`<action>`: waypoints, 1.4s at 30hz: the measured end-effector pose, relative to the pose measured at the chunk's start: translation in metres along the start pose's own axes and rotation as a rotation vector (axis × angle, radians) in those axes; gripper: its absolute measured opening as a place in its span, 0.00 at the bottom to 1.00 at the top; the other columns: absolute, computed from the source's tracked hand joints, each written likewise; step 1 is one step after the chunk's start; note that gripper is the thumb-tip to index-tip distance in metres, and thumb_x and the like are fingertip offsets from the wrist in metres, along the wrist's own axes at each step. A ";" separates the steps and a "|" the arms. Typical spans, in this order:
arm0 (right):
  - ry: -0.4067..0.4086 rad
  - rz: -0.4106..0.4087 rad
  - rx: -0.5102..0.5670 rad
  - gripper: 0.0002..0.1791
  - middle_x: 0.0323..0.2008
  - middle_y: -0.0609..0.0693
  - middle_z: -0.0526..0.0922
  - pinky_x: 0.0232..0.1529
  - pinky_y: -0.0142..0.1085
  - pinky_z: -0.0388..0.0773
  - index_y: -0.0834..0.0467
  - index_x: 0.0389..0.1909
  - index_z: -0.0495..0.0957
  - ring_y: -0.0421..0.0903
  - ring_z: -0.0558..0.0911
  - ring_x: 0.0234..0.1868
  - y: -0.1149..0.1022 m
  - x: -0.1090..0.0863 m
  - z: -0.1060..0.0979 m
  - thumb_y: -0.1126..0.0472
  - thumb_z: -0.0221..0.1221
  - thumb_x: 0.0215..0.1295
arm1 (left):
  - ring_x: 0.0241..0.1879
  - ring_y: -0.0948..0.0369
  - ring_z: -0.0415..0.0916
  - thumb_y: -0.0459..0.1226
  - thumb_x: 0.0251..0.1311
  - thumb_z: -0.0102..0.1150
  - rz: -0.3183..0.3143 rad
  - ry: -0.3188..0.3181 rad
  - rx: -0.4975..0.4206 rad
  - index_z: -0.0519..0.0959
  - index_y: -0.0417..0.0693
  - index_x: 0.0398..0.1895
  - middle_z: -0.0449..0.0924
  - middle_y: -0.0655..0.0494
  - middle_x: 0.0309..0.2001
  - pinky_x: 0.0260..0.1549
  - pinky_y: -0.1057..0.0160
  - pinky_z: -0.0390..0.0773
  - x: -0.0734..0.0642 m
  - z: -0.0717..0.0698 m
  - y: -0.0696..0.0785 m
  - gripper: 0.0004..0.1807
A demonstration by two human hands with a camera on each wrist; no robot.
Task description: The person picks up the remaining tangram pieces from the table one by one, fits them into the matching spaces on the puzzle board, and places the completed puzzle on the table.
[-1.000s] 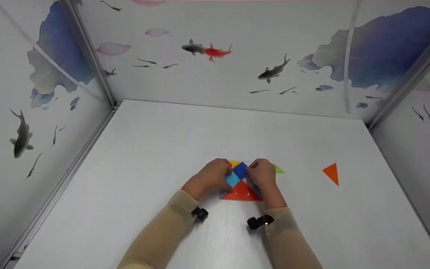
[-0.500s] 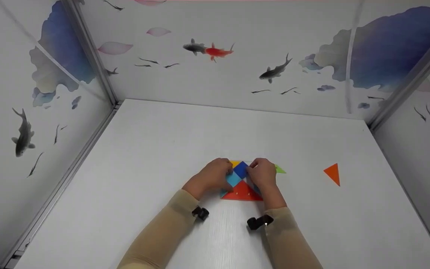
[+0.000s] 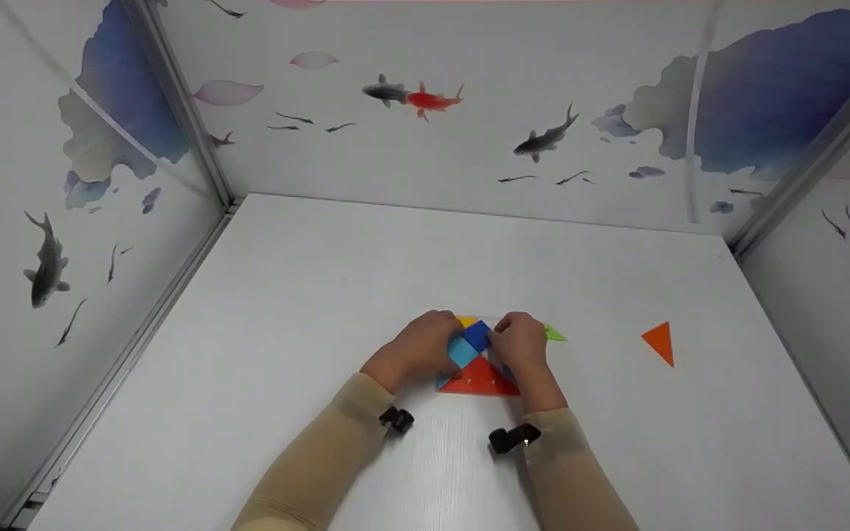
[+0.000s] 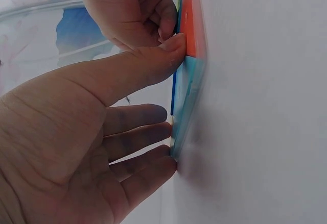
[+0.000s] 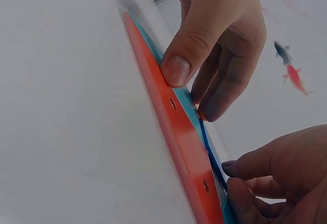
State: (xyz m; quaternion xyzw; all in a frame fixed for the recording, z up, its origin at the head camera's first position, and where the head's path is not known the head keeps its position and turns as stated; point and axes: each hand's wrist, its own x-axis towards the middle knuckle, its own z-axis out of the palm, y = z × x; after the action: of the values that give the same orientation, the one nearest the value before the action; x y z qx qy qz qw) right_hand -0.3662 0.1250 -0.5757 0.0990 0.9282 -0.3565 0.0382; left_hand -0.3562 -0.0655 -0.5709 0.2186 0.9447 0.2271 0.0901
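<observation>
A small tangram board with flat coloured pieces lies on the white table between the hands. The dark blue square piece (image 3: pixel 477 335) is near its top, touching a light blue piece (image 3: pixel 462 352). Below them sits a red triangle (image 3: pixel 479 380) with small holes. My left hand (image 3: pixel 425 343) rests along the board's left side, its thumb on the board by the red piece and its straight fingers at the far edge in the left wrist view. My right hand (image 3: pixel 519 345) pinches the dark blue square's right edge between thumb and forefinger, covering the board's right part.
A loose orange triangle (image 3: pixel 660 344) lies to the right. Yellow (image 3: pixel 467 321) and green (image 3: pixel 555 334) pieces peek out beside the hands. Fish-printed panels (image 3: pixel 425 147) enclose the white table (image 3: pixel 307 295) at the back and sides.
</observation>
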 end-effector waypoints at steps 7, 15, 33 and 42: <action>-0.014 -0.006 -0.003 0.10 0.42 0.60 0.85 0.50 0.45 0.87 0.63 0.44 0.85 0.54 0.82 0.43 -0.002 -0.001 -0.002 0.58 0.64 0.73 | 0.61 0.55 0.74 0.48 0.54 0.81 0.014 -0.027 0.059 0.81 0.48 0.67 0.79 0.53 0.63 0.66 0.56 0.79 0.001 -0.001 0.001 0.36; -0.034 0.000 -0.001 0.11 0.44 0.60 0.85 0.52 0.47 0.88 0.63 0.47 0.85 0.55 0.83 0.45 -0.003 0.000 -0.002 0.58 0.66 0.72 | 0.65 0.54 0.72 0.49 0.58 0.79 0.009 -0.061 0.125 0.80 0.50 0.70 0.76 0.52 0.68 0.69 0.55 0.78 0.001 -0.001 0.004 0.36; -0.038 -0.100 -0.003 0.13 0.45 0.62 0.88 0.55 0.51 0.87 0.68 0.48 0.86 0.56 0.85 0.47 0.001 0.003 0.000 0.63 0.68 0.68 | 0.65 0.54 0.72 0.49 0.59 0.77 0.046 -0.052 0.144 0.83 0.48 0.65 0.76 0.52 0.66 0.67 0.57 0.79 0.000 -0.001 0.004 0.32; -0.042 -0.116 -0.019 0.13 0.44 0.62 0.89 0.54 0.51 0.87 0.68 0.46 0.86 0.56 0.85 0.45 0.001 0.002 -0.001 0.63 0.69 0.67 | 0.66 0.54 0.72 0.50 0.59 0.77 0.050 -0.049 0.145 0.82 0.48 0.67 0.76 0.52 0.67 0.68 0.57 0.78 -0.002 -0.003 0.005 0.34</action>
State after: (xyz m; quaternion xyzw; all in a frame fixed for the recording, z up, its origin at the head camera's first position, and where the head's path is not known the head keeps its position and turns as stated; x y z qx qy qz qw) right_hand -0.3681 0.1272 -0.5759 0.0374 0.9348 -0.3512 0.0380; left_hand -0.3533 -0.0636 -0.5662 0.2537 0.9504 0.1549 0.0914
